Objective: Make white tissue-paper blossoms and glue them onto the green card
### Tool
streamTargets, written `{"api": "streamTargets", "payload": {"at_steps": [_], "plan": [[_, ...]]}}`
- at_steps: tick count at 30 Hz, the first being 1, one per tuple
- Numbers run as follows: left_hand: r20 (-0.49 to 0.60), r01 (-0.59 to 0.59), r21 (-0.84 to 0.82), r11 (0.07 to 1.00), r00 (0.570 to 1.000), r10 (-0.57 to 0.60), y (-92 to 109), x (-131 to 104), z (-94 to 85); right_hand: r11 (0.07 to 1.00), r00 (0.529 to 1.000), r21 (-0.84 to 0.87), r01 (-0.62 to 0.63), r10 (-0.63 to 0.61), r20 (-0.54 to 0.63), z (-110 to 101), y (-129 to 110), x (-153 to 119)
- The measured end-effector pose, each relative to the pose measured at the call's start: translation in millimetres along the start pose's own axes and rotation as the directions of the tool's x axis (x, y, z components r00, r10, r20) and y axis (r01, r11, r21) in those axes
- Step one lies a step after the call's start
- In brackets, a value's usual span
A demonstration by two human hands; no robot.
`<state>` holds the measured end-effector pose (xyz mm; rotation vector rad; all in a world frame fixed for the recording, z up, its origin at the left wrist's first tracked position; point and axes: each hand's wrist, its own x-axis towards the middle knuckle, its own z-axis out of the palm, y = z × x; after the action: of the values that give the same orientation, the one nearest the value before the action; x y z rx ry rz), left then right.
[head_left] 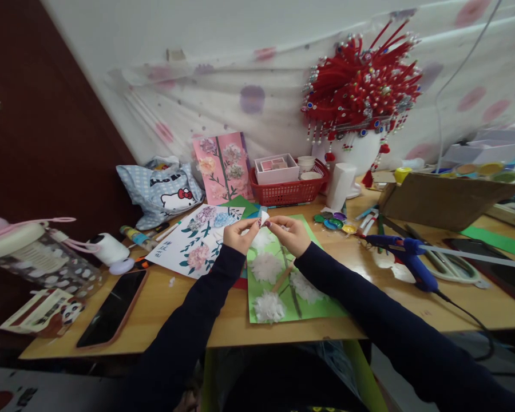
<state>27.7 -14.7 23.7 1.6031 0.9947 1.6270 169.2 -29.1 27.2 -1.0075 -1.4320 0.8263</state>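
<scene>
Between the fingertips of both hands is a small white piece of paper, folded or pinched to a point. My left hand pinches it from the left, and my right hand meets it from the right with thumb and finger pressed together. Under them lies a green sheet bearing several fluffy white paper flowers and a dark painted stem. A thin wooden stick rests across this sheet. My hands partly cover the sheet's upper end.
A white sheet with painted flowers lies left, near a phone. Behind stand a pink flower picture, a red basket and a white roll. Paint pots and a blue glue gun with its cord are right.
</scene>
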Motion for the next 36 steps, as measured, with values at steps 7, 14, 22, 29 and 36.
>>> {"api": "streamTargets", "payload": {"at_steps": [7,14,22,29,36], "plan": [[0.049,-0.079,0.063,0.995,0.996,0.076,-5.2,3.1,-2.9,0.993,0.997,-0.092,0.072,-0.070,0.031,0.9,-5.7,-2.1],[0.106,-0.357,0.222,0.907,0.934,0.342,-0.5,1.3,-5.6,0.996,0.998,-0.086,0.022,-0.017,0.063,-2.6,-1.8,1.1],[0.106,-0.256,0.195,0.947,0.965,0.239,2.0,0.2,-4.7,0.972,0.986,-0.170,0.162,-0.152,0.070,-3.8,-5.4,-0.3],[0.067,-0.206,0.127,0.970,0.978,0.199,2.6,0.3,-2.2,0.957,0.978,-0.210,0.199,-0.179,0.111,-3.3,-4.2,-2.0],[0.048,-0.165,0.093,0.982,0.986,0.161,4.0,-0.5,-2.0,0.949,0.974,-0.230,0.217,-0.194,0.119,-3.7,-3.8,-2.5]]}}
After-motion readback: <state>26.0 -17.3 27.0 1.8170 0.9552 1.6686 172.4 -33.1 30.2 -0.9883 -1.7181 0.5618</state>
